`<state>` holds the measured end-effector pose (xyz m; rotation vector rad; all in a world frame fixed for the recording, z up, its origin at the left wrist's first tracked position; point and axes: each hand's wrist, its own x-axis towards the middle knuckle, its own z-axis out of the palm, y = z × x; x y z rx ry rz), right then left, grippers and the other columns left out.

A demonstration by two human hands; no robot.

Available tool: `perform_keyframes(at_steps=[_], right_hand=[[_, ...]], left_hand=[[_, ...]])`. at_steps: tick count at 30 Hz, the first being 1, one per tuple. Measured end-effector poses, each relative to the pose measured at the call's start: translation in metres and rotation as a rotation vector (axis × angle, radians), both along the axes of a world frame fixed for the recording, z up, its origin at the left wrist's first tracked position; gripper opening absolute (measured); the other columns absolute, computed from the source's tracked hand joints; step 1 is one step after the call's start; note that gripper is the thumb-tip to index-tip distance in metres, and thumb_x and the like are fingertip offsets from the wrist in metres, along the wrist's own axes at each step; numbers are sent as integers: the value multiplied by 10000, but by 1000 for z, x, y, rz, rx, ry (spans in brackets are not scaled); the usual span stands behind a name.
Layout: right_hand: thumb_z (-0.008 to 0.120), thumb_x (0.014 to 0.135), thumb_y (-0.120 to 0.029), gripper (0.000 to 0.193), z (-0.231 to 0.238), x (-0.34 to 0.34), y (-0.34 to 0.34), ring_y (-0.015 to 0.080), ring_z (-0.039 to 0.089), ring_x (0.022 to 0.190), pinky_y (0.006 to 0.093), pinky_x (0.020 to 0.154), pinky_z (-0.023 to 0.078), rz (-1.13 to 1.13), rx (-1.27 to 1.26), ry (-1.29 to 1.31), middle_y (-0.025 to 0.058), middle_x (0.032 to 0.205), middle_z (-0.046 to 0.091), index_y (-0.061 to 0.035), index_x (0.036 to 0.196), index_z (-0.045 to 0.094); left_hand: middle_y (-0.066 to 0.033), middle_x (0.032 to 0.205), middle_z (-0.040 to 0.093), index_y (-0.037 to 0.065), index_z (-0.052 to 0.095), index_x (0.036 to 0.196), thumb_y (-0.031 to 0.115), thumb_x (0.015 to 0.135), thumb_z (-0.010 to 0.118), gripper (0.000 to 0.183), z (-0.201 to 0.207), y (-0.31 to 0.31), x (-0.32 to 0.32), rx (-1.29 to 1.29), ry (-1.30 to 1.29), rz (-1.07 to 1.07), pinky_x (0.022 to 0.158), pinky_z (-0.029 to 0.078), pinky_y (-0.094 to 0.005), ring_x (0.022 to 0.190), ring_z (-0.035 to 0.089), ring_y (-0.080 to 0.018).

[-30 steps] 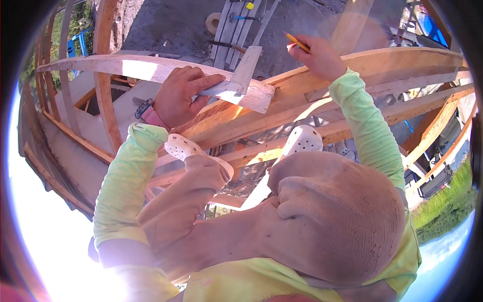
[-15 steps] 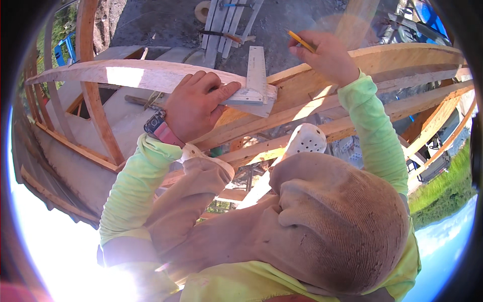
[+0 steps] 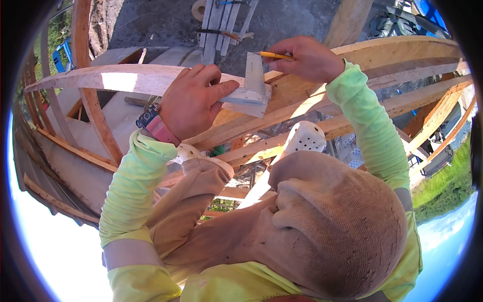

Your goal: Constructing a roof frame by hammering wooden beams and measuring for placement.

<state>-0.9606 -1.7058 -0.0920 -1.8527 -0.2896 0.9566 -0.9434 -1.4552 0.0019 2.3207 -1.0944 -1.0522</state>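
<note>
My left hand (image 3: 193, 103) grips a metal try square (image 3: 254, 73) against the near end of a pale wooden board (image 3: 123, 78). Its stock lies along the board's near edge and its blade crosses the board, pointing away from me. Between the fingers of my right hand (image 3: 312, 61) is a yellow pencil (image 3: 277, 55), its tip at the far end of the blade. Whether the tip touches wood cannot be made out. The left fingers wrap over the board, and their undersides are hidden.
Long wooden beams (image 3: 397, 55) run across below my hands and off to the right. Upright posts (image 3: 83, 35) stand at the left. My white perforated shoe (image 3: 307, 136) rests among the beams. Several grey strips (image 3: 221, 25) and a tape roll (image 3: 198, 9) lie on the ground below.
My right hand has moved left and slightly down, bringing the pencil tip to the square's blade. My left hand still holds the square on the board; both have shifted slightly left in view.
</note>
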Motion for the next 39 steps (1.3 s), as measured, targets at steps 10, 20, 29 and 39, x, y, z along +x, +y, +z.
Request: perform_keyframes(at_steps=[10,20,29,39], right_hand=[[617,764,-123,242,10,3,11,296,604,791,386,705,472,291,-40,11,117,883,653,-102,1001,660],[607,763,-137,242,8,10,15,294,604,769,385,696,468,432,-83,40,102,857,658,-125,997,667],[594,801,-191,190,11,10,13,296,600,767,387,689,462,416,-51,-42,98,816,647,-118,961,664],[596,822,-137,249,-2,2,-2,240,592,894,328,814,455,47,63,101,120,974,634,-19,1041,603]], left_hand=[[-100,1012,544,35,596,1033,-14,661,571,376,-1,-7,-5,-9,-20,-5,791,431,-366,909,524,-280],[-116,1096,583,41,557,1093,-12,665,567,431,-1,-13,-4,61,21,-74,873,423,-383,986,554,-275],[-47,1141,587,111,541,1153,67,730,618,432,0,-23,-8,116,-22,-151,852,405,-356,1044,549,-211],[-47,1176,567,101,514,1160,75,745,612,427,3,-28,-10,187,-30,-187,841,399,-368,1072,529,-223]])
